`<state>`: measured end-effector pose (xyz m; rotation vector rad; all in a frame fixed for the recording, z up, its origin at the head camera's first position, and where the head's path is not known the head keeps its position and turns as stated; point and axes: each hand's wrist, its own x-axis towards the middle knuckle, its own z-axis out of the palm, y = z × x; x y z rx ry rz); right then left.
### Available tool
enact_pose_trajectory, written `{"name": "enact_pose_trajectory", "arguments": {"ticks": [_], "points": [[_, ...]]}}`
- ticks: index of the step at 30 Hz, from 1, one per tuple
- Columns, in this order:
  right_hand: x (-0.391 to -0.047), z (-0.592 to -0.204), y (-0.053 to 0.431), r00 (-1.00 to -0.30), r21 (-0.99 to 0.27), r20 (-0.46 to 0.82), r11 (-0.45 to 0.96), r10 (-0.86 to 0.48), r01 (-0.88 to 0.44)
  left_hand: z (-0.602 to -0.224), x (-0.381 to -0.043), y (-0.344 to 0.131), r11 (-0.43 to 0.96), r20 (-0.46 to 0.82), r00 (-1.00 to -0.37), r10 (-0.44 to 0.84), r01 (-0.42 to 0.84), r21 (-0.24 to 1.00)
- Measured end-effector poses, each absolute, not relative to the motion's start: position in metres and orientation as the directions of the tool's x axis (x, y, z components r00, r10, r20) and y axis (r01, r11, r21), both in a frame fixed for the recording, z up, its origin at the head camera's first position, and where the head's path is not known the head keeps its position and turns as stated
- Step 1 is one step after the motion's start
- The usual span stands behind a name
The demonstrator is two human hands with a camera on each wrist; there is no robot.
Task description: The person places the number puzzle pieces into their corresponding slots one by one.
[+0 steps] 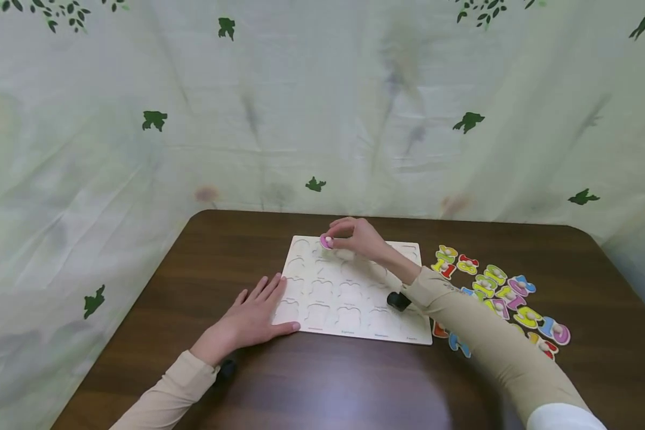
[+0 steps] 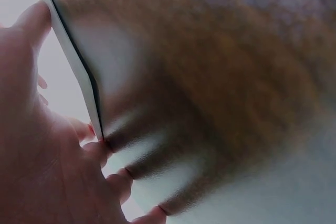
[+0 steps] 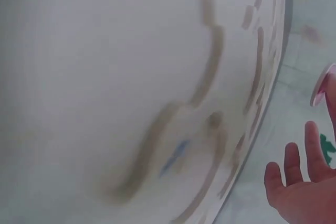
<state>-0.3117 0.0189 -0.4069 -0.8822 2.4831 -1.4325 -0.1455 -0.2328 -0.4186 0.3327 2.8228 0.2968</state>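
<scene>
A white puzzle board (image 1: 333, 325) with rows of shallow cut-out shapes lies on the table. Above its far left part, my right hand (image 1: 359, 236) pinches a purple puzzle piece with a pale knob (image 1: 325, 241) between thumb and index finger. The right wrist view catches the piece's thin edge (image 3: 319, 88) at the far right; the other fingers extend below it. My left hand (image 1: 255, 315) rests at the board's left edge, fingers straight and spread, thumb along the near corner. In the left wrist view, its fingertips meet the board's edge (image 2: 79, 72).
Several colourful puzzle pieces (image 1: 494, 275) with knobs lie in a loose pile right of the board, partly hidden by my right sleeve (image 1: 484, 334). The dark wooden table (image 1: 365, 382) ends at the back against a pale curtain (image 1: 333, 119) with green leaf shapes.
</scene>
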Motion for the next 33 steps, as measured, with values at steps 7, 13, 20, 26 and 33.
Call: {"name": "enact_pose_trajectory", "arguments": {"ticks": [7, 13, 20, 26, 33], "points": [[-0.325, -0.408, -0.016, -0.806, -0.795, 0.114, 0.433, -0.581, -0.424, -0.422, -0.144, -0.235, 0.945, -0.238, -0.935, 0.265, 0.203, 0.255], [-0.332, -0.410, -0.037, -0.788, -0.738, 0.085, 0.493, -0.610, -0.461, -0.426, -0.144, -0.236, 0.950, -0.245, -0.935, 0.255, 0.195, 0.245], [-0.339, -0.411, -0.053, -0.775, -0.683, 0.059, 0.540, -0.630, -0.491, -0.426, -0.145, -0.238, 0.953, -0.250, -0.936, 0.246, 0.187, 0.237], [-0.341, -0.414, -0.060, -0.767, -0.631, 0.017, 0.588, -0.641, -0.506, -0.424, -0.145, -0.236, 0.955, -0.252, -0.937, 0.241, 0.183, 0.234], [-0.341, -0.414, -0.060, -0.759, -0.621, 0.023, 0.585, -0.651, -0.521, -0.425, -0.146, -0.236, 0.953, -0.249, -0.937, 0.245, 0.186, 0.239]]}}
